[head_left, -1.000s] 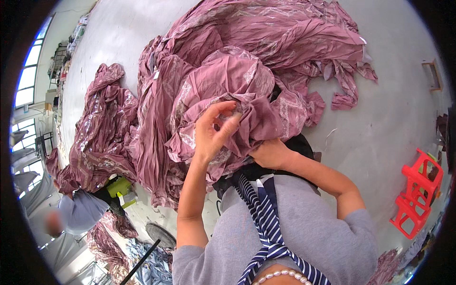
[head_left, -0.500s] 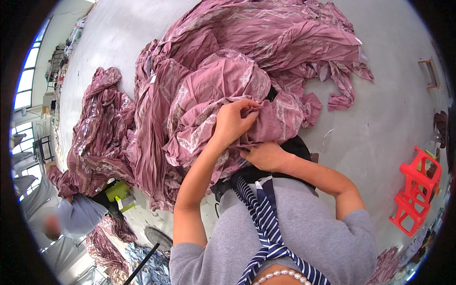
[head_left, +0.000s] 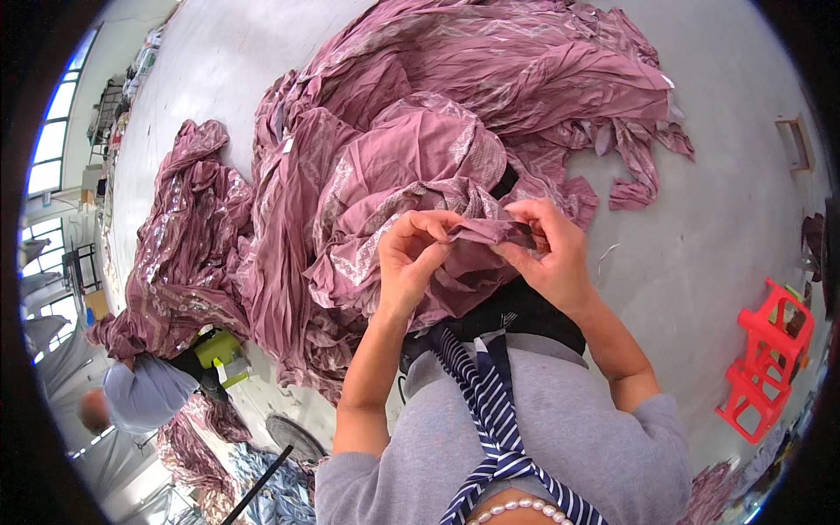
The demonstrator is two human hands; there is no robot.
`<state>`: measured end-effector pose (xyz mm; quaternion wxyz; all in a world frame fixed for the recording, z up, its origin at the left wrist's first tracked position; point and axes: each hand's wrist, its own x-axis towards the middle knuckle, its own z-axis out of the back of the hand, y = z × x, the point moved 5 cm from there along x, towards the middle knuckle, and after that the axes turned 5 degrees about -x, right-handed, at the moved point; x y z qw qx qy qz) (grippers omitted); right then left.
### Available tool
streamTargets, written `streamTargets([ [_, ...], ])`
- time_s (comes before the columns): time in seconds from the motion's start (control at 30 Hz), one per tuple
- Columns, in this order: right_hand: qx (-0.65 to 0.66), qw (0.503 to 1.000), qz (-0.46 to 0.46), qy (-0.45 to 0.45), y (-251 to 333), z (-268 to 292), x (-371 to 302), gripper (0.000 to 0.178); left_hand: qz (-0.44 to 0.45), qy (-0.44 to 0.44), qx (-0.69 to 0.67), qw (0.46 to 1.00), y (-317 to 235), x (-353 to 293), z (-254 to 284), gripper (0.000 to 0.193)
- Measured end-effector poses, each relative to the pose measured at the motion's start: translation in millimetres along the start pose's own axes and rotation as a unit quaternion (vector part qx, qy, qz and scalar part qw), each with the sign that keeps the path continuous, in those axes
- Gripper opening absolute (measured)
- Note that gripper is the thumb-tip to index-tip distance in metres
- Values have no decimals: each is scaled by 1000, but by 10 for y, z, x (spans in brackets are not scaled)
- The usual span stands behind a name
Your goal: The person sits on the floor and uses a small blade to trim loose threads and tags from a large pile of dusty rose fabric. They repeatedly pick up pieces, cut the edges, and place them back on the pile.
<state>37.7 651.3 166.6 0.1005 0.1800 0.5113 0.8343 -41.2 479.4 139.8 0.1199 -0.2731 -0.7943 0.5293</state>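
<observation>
A large heap of mauve-pink fabric [head_left: 411, 149] with silvery patterned bands lies in folds in front of me and over my lap. My left hand [head_left: 411, 258] pinches an edge of this fabric between thumb and fingers. A short way to the right, my right hand [head_left: 553, 249] grips the same edge, fingers and thumb closed on it. Between the two hands a narrow strip of the edge is stretched, and the cloth hangs below it toward my lap. Small white tags show on the heap.
Red plastic stools [head_left: 761, 359] stand at the right. At the lower left, another person [head_left: 149, 394] bends near more mauve cloth and a green object [head_left: 223, 354]. A round grey fan-like thing [head_left: 293, 437] stands beside blue fabric [head_left: 271, 481]. A wooden-edged opening [head_left: 794, 144] is at the far right.
My right hand has risen from near my waist to the level of my left hand. My left hand has come down slightly. The fabric edge is now lifted and stretched between them.
</observation>
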Motion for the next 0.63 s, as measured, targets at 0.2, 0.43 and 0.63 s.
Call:
streamTargets([
  [0.2,47,996,54,45,49,-100,51,23,60,-3,-22,998,119,-100,29,15],
  [0.43,106,987,29,114,73,-189,53,12,-13,28,216,976,-133,-87,-162,20],
  [0.63,210,971,-65,91,-97,-220,35,13,66,5,-26,997,-3,-162,-23,16],
])
